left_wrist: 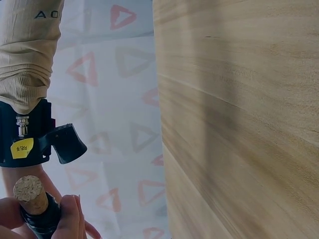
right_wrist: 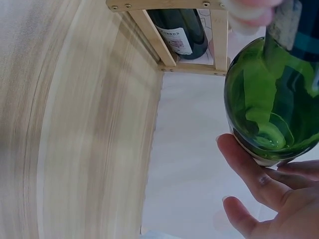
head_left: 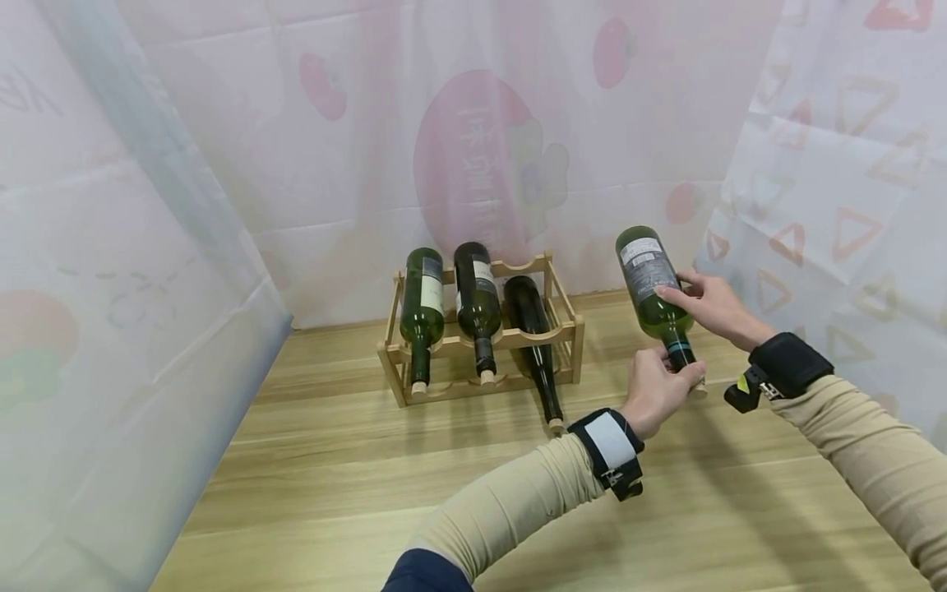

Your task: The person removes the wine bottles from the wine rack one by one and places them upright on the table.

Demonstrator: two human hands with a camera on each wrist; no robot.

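A green wine bottle [head_left: 651, 271] with a grey-and-white label is held above the table, right of the rack, its base away from me and its neck slanting down toward me. My left hand [head_left: 654, 390] grips the dark neck, just by the cork [left_wrist: 28, 188]. Higher up, my right hand [head_left: 713, 308] holds the bottle's body, with the thumb lying over the label. In the right wrist view, fingers [right_wrist: 256, 172] of this hand touch the green glass near the base. The palm side of my left hand is mostly hidden in the head view.
A two-tier wooden wine rack [head_left: 565, 329] stands against the back curtain. Two corked bottles, one green [head_left: 422, 308] and one dark [head_left: 477, 300], lie on its upper tier. Another dark bottle [head_left: 543, 378] lies lower at the right, neck jutting out front. Printed curtains [head_left: 185, 205] enclose the table [head_left: 311, 493].
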